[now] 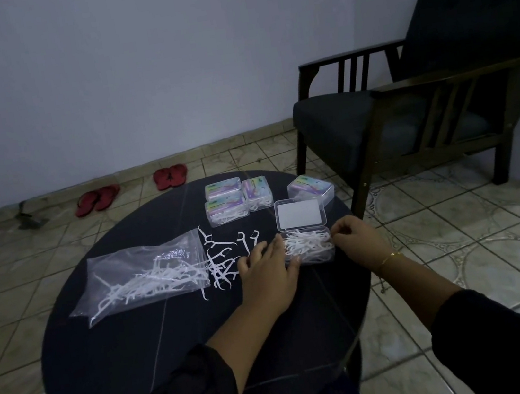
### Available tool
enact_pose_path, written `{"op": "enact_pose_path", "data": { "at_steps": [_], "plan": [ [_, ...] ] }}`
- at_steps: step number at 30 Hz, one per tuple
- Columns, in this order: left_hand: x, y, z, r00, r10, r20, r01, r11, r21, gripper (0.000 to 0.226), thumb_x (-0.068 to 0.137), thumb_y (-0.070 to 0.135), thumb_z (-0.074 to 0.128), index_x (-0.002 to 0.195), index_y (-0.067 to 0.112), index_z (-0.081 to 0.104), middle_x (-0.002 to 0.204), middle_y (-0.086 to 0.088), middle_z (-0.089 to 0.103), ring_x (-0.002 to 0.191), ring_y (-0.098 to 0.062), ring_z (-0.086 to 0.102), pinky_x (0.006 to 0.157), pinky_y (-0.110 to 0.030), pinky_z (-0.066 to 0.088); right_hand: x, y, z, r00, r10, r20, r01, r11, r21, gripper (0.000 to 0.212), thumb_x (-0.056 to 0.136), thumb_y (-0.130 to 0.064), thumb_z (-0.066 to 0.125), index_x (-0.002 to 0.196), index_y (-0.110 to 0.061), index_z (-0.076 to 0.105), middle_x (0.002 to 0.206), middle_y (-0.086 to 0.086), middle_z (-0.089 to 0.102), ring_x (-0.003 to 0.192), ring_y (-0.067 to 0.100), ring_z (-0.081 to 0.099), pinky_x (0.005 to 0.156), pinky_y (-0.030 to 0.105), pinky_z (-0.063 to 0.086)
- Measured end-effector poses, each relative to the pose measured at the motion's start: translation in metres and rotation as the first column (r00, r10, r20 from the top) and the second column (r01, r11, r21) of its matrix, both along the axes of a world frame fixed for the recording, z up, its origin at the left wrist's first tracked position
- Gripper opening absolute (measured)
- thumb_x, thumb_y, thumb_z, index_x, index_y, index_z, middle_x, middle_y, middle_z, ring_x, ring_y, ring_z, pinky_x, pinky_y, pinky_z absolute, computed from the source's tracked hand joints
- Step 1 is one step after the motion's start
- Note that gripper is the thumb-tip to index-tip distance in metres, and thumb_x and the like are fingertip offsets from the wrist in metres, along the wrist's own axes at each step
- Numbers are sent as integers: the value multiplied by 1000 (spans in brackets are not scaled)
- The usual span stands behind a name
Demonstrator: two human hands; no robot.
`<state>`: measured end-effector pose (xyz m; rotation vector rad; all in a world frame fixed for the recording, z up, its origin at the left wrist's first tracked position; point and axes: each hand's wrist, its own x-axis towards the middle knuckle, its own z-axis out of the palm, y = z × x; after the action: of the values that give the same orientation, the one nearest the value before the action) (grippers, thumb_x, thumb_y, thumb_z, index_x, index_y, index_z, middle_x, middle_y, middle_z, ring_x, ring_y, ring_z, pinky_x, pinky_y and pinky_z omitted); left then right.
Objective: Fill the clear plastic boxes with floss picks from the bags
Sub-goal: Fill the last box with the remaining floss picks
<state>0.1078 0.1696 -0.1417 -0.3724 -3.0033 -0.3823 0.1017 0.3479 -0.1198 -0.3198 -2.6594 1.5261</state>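
Note:
An open clear plastic box (308, 245) lies on the round dark table (145, 342), packed with white floss picks, its lid (301, 213) tilted back. My left hand (268, 271) rests flat against the box's left side, fingers spread over loose floss picks (223, 256). My right hand (357, 238) touches the box's right edge with fingers curled; whether it pinches a pick is unclear. A clear bag (148, 274) holding more picks lies to the left. Three closed filled boxes (226, 207) sit at the table's far side, and another closed box (311, 189) lies right of them.
A dark armchair (422, 98) stands at the right beyond the table. Two pairs of red sandals (171, 176) lie on the tiled floor by the wall. A small tool (27, 218) lies further left on the floor.

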Motion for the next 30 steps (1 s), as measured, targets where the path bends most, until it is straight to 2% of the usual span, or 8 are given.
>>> {"op": "enact_pose_path", "data": {
  "at_steps": [8,14,18,21,23,25,27,30],
  "plan": [
    [0,2,1,1000,12,8,-12,1000,9,59,101,46,27,151,18,16,154,7,28,142,-14,15,110,-41,11,2,-1,4,999,53,10,-54,990,127,4,90,-17,61,91,-16,58,78,-8,52,67,0,45,51,12,29],
    [0,2,0,1000,17,4,-17,1000,-7,60,100,48,27,151,19,16,154,6,28,142,-14,16,109,-41,12,-1,-7,1,999,42,0,-42,989,142,9,87,-14,63,81,-16,56,78,-4,54,78,12,52,57,14,37],
    [1,-2,5,1000,2,6,-2,1000,-26,61,100,48,25,152,17,13,155,5,25,142,-14,13,110,-41,11,-1,-10,-1,1000,25,-18,-23,993,119,6,86,-10,61,83,-15,58,81,0,56,80,16,56,64,21,46],
    [2,-12,8,1000,-2,-9,2,1000,-22,60,100,42,29,152,15,11,156,5,24,143,-13,12,110,-40,11,-1,-15,2,998,10,-65,2,984,176,9,81,-17,62,79,-24,57,92,5,59,85,21,59,77,37,53],
    [2,-21,11,1000,5,-26,-6,1000,-16,61,98,34,33,151,15,13,155,6,26,142,-13,12,110,-38,11,-1,-21,6,997,57,-57,-38,957,289,10,79,-25,63,86,-29,57,105,2,58,97,21,55,88,44,49],
    [1,-31,16,999,20,-46,-21,999,-25,61,95,30,36,151,17,16,154,7,28,142,-13,13,109,-36,12,-1,-28,11,991,131,17,-125,888,443,22,81,-32,64,102,-30,59,120,-1,50,115,21,44,100,43,40],
    [0,-41,19,998,18,-54,-20,999,-36,59,95,30,37,151,20,19,154,10,28,141,-12,14,107,-36,12,-2,-35,15,988,147,56,-153,816,557,29,84,-39,63,111,-34,58,132,-1,44,125,21,37,104,40,33],
    [0,-48,21,998,-36,-49,34,998,-47,56,96,31,38,150,25,21,154,13,27,140,-11,16,107,-36,12,-4,-40,18,989,133,59,-142,800,584,30,85,-43,63,114,-36,57,135,-1,44,127,21,36,103,40,32]
  ]
}}
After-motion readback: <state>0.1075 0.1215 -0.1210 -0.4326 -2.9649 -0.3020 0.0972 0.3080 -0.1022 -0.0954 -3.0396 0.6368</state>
